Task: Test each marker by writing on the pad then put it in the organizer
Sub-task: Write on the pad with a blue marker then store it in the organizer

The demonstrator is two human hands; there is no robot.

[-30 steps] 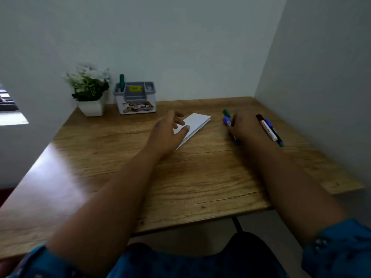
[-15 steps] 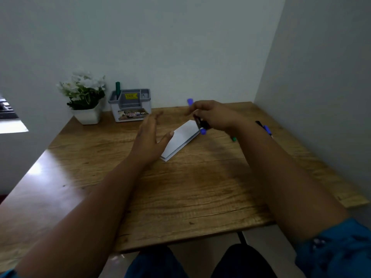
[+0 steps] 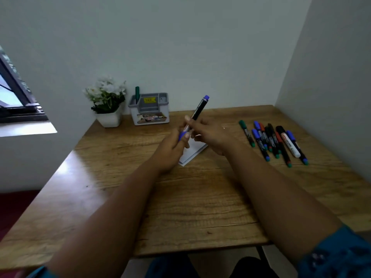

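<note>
A black marker with a blue end (image 3: 198, 109) is held up above the white pad (image 3: 193, 152), tilted so its blue tail points up and away toward the back wall. The right hand (image 3: 208, 134) has its fingers curled round the marker's barrel, and the left hand (image 3: 174, 146) pinches the marker's blue cap (image 3: 182, 135) at the lower end, just over the pad's near-left part; whether the cap is still seated on the marker or already free cannot be told. The pad lies flat on the wooden table (image 3: 180, 207), partly hidden under both hands. To the right of the pad, well apart from it, a row of loose markers (image 3: 273, 142) lies side by side on the table, with blue, green, red and black caps. Behind and left of the pad, against the wall, stands the grey organizer (image 3: 149, 109), with a green marker (image 3: 137, 94) upright in its left compartment. Just left of the organizer sits a white pot of white flowers (image 3: 107, 101).
</note>
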